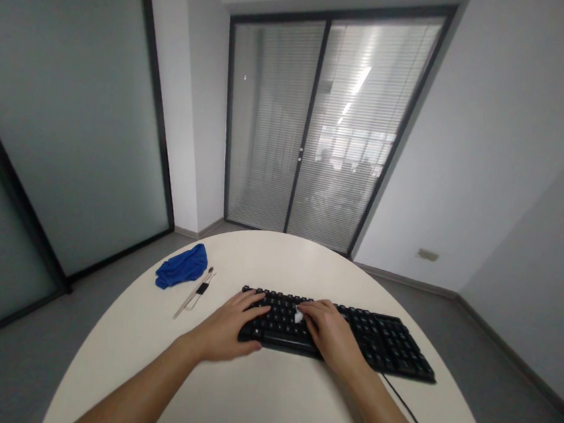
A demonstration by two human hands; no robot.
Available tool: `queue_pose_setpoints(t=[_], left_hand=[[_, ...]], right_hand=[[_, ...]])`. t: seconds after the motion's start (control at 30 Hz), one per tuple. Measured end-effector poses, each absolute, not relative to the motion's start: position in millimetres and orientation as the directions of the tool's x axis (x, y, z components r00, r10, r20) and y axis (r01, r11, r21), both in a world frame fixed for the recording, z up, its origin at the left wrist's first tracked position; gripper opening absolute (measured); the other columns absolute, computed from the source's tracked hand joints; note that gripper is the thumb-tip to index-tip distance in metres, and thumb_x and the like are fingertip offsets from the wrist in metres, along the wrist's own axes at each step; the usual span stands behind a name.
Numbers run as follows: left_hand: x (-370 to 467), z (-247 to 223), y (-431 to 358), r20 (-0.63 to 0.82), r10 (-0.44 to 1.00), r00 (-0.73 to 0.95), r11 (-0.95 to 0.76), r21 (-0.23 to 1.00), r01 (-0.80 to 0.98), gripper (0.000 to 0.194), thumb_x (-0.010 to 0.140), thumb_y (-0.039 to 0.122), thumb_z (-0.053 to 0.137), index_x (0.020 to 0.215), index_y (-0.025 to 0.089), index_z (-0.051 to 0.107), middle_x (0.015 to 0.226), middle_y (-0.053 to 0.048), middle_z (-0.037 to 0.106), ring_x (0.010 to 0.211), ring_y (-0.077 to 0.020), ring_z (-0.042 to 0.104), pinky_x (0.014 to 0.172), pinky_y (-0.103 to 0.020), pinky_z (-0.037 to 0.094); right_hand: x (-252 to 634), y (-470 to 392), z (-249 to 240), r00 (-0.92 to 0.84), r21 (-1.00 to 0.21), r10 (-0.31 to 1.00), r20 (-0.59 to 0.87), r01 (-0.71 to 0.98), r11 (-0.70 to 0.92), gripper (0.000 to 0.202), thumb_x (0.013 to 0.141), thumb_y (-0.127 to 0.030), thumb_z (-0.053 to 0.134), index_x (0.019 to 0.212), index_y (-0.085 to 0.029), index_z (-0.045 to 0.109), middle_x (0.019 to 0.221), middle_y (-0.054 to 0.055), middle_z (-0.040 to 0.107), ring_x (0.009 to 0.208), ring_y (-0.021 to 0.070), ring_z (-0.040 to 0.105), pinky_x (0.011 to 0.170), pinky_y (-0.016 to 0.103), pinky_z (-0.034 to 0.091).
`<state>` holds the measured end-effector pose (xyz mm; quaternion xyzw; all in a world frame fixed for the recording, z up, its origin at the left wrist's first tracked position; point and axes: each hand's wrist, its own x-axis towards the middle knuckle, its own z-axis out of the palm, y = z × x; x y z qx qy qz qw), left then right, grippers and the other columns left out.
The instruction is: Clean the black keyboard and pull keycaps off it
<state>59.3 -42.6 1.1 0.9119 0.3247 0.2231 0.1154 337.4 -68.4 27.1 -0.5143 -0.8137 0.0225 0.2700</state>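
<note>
A black keyboard (379,344) lies at a slant on the pale round table (254,401). On its left end rests my left hand (227,324), palm down, with the fingers apart and nothing held. My right hand (329,330) is over the middle of the keys, its fingers pinched on a small white wad (298,315) that touches the keys. Part of the wad and the keys beneath are hidden by the fingers.
A crumpled blue cloth (183,266) lies at the table's left edge. Beside it are a thin brush (190,299) and a wire tool with a black band (202,288). The keyboard's cable (407,410) runs toward the front right edge.
</note>
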Motion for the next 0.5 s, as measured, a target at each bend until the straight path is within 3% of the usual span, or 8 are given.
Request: queue_pose_setpoints(t=[0.2,0.5], left_hand=[[59,-1,-41,0.338,0.639,0.691,-0.766,0.362,0.531,0.074,0.078,0.038,0.072,0.144,0.03,0.04,0.155,-0.008,0.032,0.143,-0.0335,0.027,0.115,-0.058,0.023],[60,0,-42,0.329,0.645,0.69,-0.762,0.35,0.545,0.072,0.078,0.039,0.071,0.144,0.03,0.041,0.155,-0.007,0.032,0.143,-0.0317,0.027,0.117,-0.055,0.023]], right_hand=[[342,-60,20,-0.2,-0.327,0.876,0.438,0.872,0.363,0.031,0.089,-0.012,0.051,0.109,-0.02,0.073,0.108,0.007,0.073,0.103,0.0247,0.06,0.094,0.039,0.048],[333,-73,37,-0.274,-0.286,0.905,0.324,0.884,0.37,0.028,0.083,-0.011,0.054,0.098,-0.02,0.075,0.095,0.007,0.072,0.096,0.0231,0.061,0.09,0.034,0.046]])
